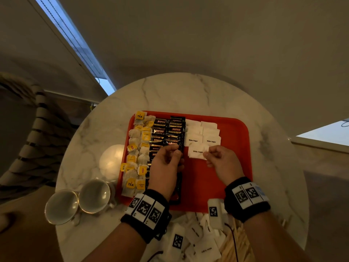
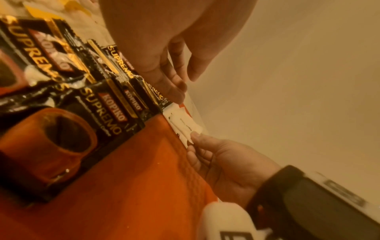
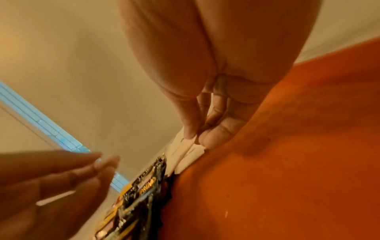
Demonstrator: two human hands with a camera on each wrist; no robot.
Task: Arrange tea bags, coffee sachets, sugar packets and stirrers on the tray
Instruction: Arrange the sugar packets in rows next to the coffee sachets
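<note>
A: Right hand (image 1: 219, 160) is over the red tray (image 1: 234, 167), thumb and forefinger pinching the near right corner of a sugar packet (image 1: 197, 152).

B: That packet sits just near of the two sugar columns (image 1: 203, 132), in the left one's line. Good spot to carry the column on.

A: And the left hand (image 1: 167, 163)?

B: Hovering over the coffee sachets (image 1: 167, 133), fingers loosely curled. The right wrist view shows them relaxed and holding nothing.

A: So how should this placement go?

B: I'd say lay it flat, its far edge lapping the packet above like the others, its left edge clear of the coffee. It's light paper, so let go gently or it skews.

A: Tea bags (image 1: 137, 148) fill the left side in two columns, coffee next to them, sugar in the middle.

B: The tray's right part is bare, room for stirrers (image 1: 236, 244). They lie on the worktop (image 1: 188, 91) near the wrists, beside a loose pile of packets (image 1: 198, 242).

A: Plenty of sugar left to lay, by the look of it.
</note>
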